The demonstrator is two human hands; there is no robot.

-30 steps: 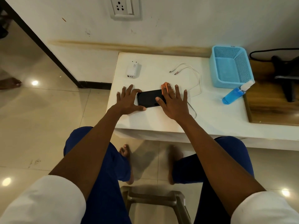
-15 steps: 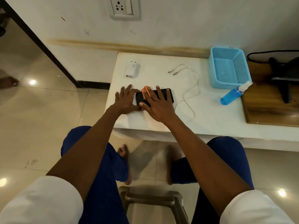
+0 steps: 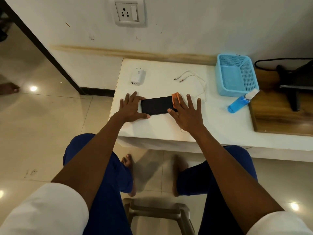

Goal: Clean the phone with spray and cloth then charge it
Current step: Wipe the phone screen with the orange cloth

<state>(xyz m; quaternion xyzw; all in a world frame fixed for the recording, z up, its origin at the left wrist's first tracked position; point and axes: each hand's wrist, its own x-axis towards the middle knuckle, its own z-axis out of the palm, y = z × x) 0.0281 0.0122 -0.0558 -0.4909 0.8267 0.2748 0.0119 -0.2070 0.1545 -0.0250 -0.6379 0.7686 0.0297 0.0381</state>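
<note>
Black phone [image 3: 157, 105] lies flat near the front edge of the white table [image 3: 220, 126]; left hand [image 3: 130, 108] flat with fingers spread, braced against the phone's left end, right hand [image 3: 187, 114] flat and spread over its right end, pressing an orange cloth [image 3: 175, 97] there. Past the phone, white cable [image 3: 198, 82] just right and white charger [image 3: 138, 77] back-left. Farther right of the phone, blue spray bottle [image 3: 241, 102] lies against the blue basket [image 3: 237, 75].

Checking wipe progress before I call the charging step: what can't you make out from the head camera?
- Orange cloth: mostly hidden under the right hand; only a corner shows.
- Phone: right end covered by that hand; screen cleanliness unreadable.
- White cable: near end passes under the right hand.
- Black object, far right: cut off by the frame edge.
</note>
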